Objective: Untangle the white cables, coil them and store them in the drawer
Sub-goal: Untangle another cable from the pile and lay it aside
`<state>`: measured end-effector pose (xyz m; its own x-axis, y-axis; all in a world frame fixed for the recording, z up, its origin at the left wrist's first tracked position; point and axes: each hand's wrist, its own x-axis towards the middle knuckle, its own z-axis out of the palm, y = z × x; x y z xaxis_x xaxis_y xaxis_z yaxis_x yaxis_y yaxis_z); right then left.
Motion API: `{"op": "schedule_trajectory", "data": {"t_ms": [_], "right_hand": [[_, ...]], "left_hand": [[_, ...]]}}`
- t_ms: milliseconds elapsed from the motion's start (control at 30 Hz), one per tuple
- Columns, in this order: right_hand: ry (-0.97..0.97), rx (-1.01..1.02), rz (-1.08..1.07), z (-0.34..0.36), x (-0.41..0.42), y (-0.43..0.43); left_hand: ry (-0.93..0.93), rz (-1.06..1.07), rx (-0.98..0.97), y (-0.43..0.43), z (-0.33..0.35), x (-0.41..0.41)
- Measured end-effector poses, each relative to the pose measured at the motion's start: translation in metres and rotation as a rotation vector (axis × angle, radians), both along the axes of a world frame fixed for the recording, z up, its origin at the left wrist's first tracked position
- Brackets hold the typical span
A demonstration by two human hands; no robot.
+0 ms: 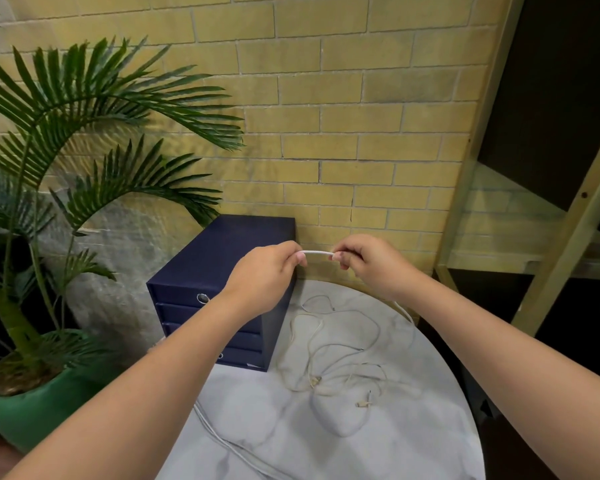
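Observation:
Both hands are raised above the table, pinching one white cable whose short stretch runs taut between them. My left hand grips its left end, my right hand the right; the cable runs on under my right wrist and down over the table's right rim. A tangle of thin white cables with small plugs lies on the round marbled table. A dark blue drawer unit stands at the table's far left, all drawers shut. Another white cable trails along the table's left edge.
A yellow brick wall stands right behind the table. A palm in a green pot crowds the left side. A wooden shelf frame rises on the right.

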<state>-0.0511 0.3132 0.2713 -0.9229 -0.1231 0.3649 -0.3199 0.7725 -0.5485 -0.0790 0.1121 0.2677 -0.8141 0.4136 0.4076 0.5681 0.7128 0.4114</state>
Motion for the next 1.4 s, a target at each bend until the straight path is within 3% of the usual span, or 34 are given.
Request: {"op": "schedule_trajectory", "data": {"t_ms": [167,533,733,933,1067,1233,1400], "right_hand": [[-0.027,0.083,-0.105,-0.011,0.001,0.022],[0.031,0.171,-0.319,-0.01,-0.001,0.052],[-0.022,0.001,-0.203,0.0,0.005,0.047],[-0.002,0.111,-0.083,0.009,0.007,0.036],[0.037,0.162,0.027,0.009,0.004,0.008],[0.018,0.105,0.067,0.012,0.008,0.002],[0.041,0.136,-0.024,0.006,0.005,0.007]], "left_hand": [[0.036,0.079,0.064,-0.015,-0.002,-0.009],[0.007,0.118,0.012,-0.034,-0.012,-0.012],[-0.112,0.101,-0.063,-0.05,-0.017,-0.017],[-0.313,-0.077,-0.051,-0.038,-0.013,-0.01],[-0.238,-0.191,-0.015,0.0,-0.004,0.002],[0.006,-0.12,0.023,0.01,0.0,0.001],[0.072,-0.134,-0.01,0.012,-0.003,0.004]]}}
